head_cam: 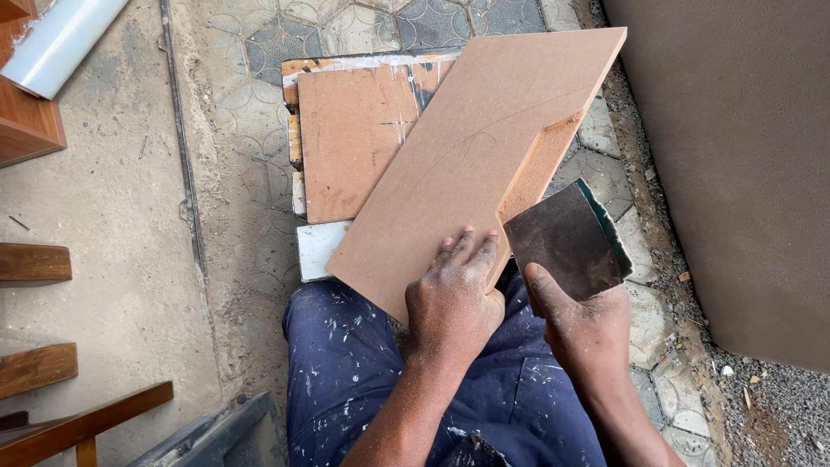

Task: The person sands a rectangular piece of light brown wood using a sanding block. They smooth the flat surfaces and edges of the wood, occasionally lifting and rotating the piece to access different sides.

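Note:
A brown fibreboard panel [467, 156] with a notch cut in its right edge lies tilted across a low stool [346, 138] and my lap. My left hand [454, 298] presses flat on the panel's near corner, fingers closed on its edge. My right hand [588, 324] holds a folded sheet of dark sandpaper [566, 242] with a green backing, raised just right of the notch's cut edge. A faint curved pencil line runs across the panel face.
Paint-spattered blue trousers [363, 372] are below. Patterned paving [251, 130] surrounds the stool. Wooden furniture parts [35, 264] and a white plastic roll [60, 39] lie at left. A brown wall [743, 156] rises at right, with gravel at its foot.

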